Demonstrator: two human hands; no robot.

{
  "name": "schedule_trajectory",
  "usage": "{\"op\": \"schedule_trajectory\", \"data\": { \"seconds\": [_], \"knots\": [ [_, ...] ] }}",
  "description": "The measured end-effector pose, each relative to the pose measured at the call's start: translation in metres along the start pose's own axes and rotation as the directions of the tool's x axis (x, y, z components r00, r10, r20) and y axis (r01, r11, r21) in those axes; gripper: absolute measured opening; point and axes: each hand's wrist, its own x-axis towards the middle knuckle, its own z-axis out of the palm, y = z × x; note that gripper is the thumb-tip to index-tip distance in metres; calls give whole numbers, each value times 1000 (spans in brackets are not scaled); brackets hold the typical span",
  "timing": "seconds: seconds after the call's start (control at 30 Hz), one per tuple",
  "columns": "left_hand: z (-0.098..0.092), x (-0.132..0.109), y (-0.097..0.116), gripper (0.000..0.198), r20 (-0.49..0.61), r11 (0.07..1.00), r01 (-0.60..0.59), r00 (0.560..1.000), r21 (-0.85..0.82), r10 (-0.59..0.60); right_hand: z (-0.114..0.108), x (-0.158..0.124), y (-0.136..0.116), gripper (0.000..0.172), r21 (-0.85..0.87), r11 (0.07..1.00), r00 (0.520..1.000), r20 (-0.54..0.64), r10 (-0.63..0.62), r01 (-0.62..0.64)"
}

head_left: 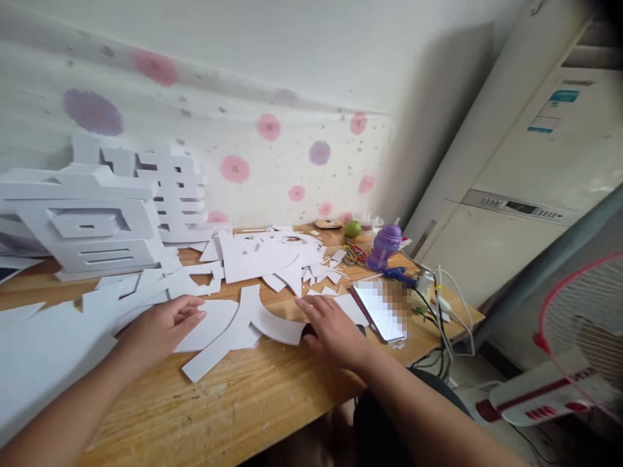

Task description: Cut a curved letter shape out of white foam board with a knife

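A white cut-out piece (250,314) with one straight strip and curved arms lies on the wooden table between my hands. My left hand (163,327) hovers left of it, its fingers loosely bent and apart, with nothing visible in them. My right hand (338,331) rests at the right end of the curved arm, fingers stretched out. Under its palm is a black object (361,330), mostly covered, so I cannot make out its kind. Behind the piece lies another white sheet with a rounded edge (209,318).
White offcuts (263,256) are heaped at the back. Large white cut-out characters (104,227) stand at left. To the right are a lit tablet-like screen (379,308), a purple bottle (384,246), a green fruit (353,228), cables (440,318) and a fan (584,337).
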Motion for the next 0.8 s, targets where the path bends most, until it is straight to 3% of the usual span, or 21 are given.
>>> {"op": "schedule_trajectory", "data": {
  "seconds": [0.03, 0.1, 0.17, 0.23, 0.3, 0.43, 0.67, 0.8],
  "knots": [
    [0, 1, -1, 37, 18, 1000, 1, 1000, 16, -1, -8, -14, 14, 62, 36, 999, 998, -53, 38, -37],
    [-1, 3, -1, 37, 25, 999, 12, 1000, 53, -14, -23, -50, 46, 44, 139, 964, 955, -164, 246, -225],
    [-3, 5, 0, 37, 20, 996, 24, 999, 85, -26, -33, -91, 77, 32, 196, 885, 843, -273, 463, -422],
    [-4, 6, 1, 37, 13, 993, 30, 999, 115, -31, -37, -130, 97, 28, 182, 839, 772, -328, 544, -513],
    [-5, 7, 4, 38, 4, 989, 32, 999, 143, -33, -36, -159, 104, 25, 164, 818, 747, -341, 572, -551],
    [-7, 7, 8, 41, -13, 981, 36, 999, 190, -34, -31, -182, 99, 23, 146, 845, 794, -291, 534, -514],
    [-5, 11, 2, 41, -40, 977, 25, 999, 212, -17, -32, -179, 108, 17, 155, 905, 883, -206, 421, -395],
    [-6, 14, -8, 40, -51, 979, 27, 999, 204, -17, -29, -173, 112, 15, 174, 913, 904, -159, 396, -370]
  ]
}}
